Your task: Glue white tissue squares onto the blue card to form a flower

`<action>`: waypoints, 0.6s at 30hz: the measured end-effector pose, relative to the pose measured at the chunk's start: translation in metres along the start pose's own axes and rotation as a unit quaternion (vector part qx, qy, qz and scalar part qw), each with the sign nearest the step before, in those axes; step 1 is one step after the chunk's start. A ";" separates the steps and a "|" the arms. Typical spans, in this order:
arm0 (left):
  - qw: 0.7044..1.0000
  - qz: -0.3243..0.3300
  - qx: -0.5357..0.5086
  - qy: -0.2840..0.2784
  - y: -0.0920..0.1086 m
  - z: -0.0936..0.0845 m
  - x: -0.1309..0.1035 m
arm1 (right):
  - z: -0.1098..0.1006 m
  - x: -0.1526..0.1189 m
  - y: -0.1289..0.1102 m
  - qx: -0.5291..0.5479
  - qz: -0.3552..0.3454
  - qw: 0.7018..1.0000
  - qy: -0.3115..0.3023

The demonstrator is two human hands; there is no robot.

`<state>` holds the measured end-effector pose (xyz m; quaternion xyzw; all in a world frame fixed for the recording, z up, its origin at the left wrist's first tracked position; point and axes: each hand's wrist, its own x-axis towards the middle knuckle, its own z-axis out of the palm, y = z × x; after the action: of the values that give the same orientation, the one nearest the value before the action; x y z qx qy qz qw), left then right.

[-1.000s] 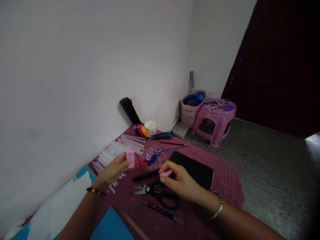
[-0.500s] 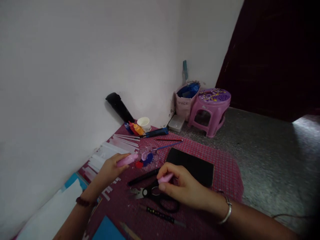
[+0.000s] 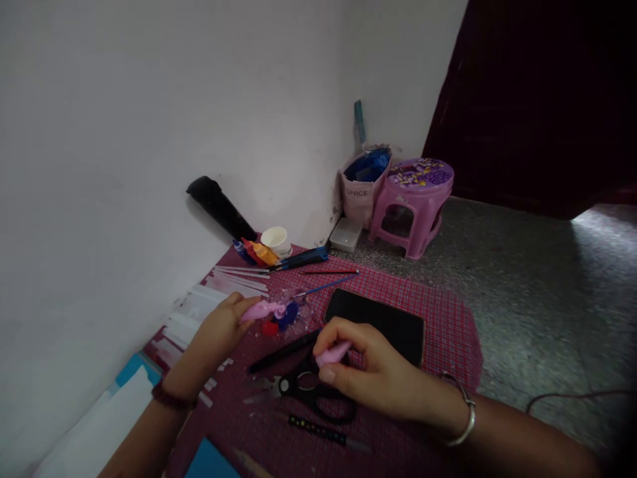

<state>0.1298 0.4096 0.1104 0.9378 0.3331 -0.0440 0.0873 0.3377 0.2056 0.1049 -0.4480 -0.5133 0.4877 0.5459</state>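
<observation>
My left hand [image 3: 221, 335] is wrapped round a pink paint bottle [image 3: 259, 311], tipped with its nozzle over a clear palette [image 3: 304, 313]. A pink blob lies at the nozzle, beside blue paint [image 3: 288, 317] and red paint [image 3: 270, 328]. Between thumb and fingers, my right hand [image 3: 371, 368] pinches a pink bottle cap [image 3: 333, 354]. It hovers above black-handled scissors [image 3: 311, 388], partly hiding them. A dark phone-like slab [image 3: 381, 318] lies just behind that hand. Near the palette is a black pen [image 3: 283, 352].
Paint bottles [image 3: 256, 252], a white paper cup [image 3: 276, 240] and a blue cutter [image 3: 303, 257] are at the table's back. White paper strips [image 3: 186, 325] lie left. A blue-handled brush [image 3: 331, 284] and a dotted pencil [image 3: 318, 430] lie about. Beyond stands a pink stool [image 3: 413, 206].
My left hand has tilted the pink bottle so its nozzle reaches the paint on the palette. My right hand still holds the cap in nearly the same place. The view has shifted slightly.
</observation>
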 end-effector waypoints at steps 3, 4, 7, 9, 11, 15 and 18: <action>0.999 0.023 0.024 -0.010 0.005 -0.004 0.004 | -0.001 -0.001 0.000 0.009 0.005 1.000 -0.006; 0.999 0.026 0.035 -0.015 0.006 -0.005 0.006 | -0.001 -0.001 -0.001 0.013 0.005 1.000 -0.006; 0.997 0.022 0.071 -0.033 0.010 -0.010 0.008 | -0.001 -0.002 -0.001 0.021 0.002 1.000 -0.005; 0.996 0.021 0.081 -0.041 0.013 -0.013 0.008 | -0.001 -0.002 -0.001 0.024 0.000 1.000 -0.006; 0.996 0.021 0.077 -0.046 0.014 -0.013 0.008 | -0.001 -0.002 -0.001 0.022 0.000 1.000 -0.008; 0.995 -0.010 0.092 -0.040 0.006 -0.001 0.003 | -0.001 -0.001 -0.001 0.017 -0.002 1.000 -0.007; 0.995 -0.035 0.095 -0.015 -0.006 0.016 -0.002 | -0.001 -0.001 0.000 0.009 0.001 1.000 -0.006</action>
<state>0.1239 0.4095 0.0946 0.9290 0.3583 -0.0921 0.0012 0.3384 0.2044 0.1049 -0.4407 -0.5116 0.4956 0.5463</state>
